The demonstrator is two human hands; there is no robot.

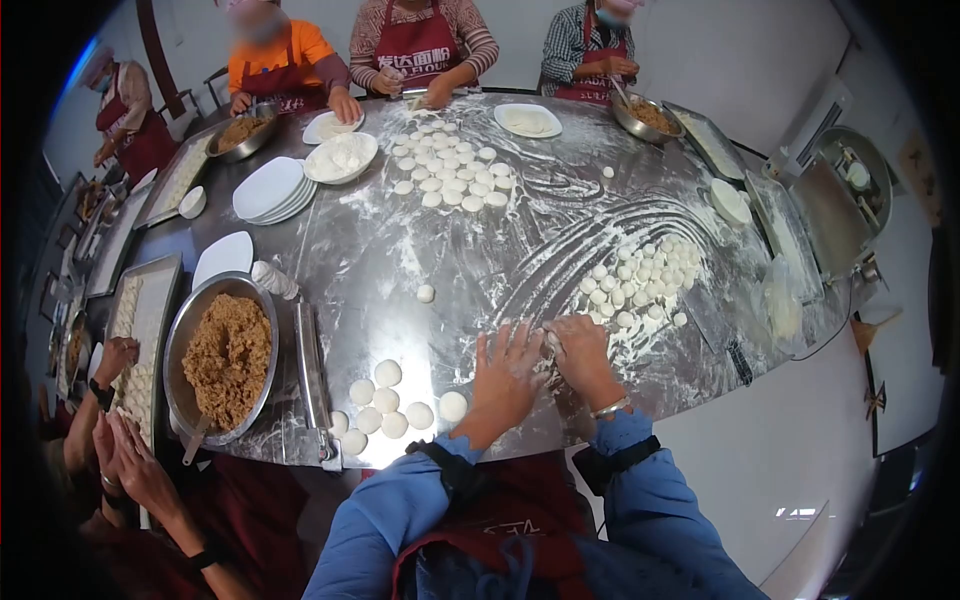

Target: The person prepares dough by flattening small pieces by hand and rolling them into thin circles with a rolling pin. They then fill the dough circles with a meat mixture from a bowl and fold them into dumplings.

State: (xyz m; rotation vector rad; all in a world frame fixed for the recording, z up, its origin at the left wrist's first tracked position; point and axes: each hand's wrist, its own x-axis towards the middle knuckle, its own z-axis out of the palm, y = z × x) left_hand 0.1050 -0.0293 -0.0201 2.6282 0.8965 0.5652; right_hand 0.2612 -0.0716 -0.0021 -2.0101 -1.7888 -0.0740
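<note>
My left hand (508,372) lies palm down over the floured steel table (450,335), its fingers stretched out and apart. Right beside it is my right hand (580,352), fingers bent and pressed together toward the left hand; whatever may be under them is hidden. A heap of small dough pieces (642,280) sits just beyond my right hand. To the left of my left hand are several flattened dough rounds (394,425), with one more round (453,406) close to my left wrist. A single dough ball (426,293) rests farther ahead.
A bowl of brown filling (228,352) and a long metal bar (311,367) stand left. Farther back are stacked white plates (270,190), a flour bowl (341,158) and more dough pieces (455,172). Co-workers in red aprons work around the table; a co-worker's hands (135,465) show at left.
</note>
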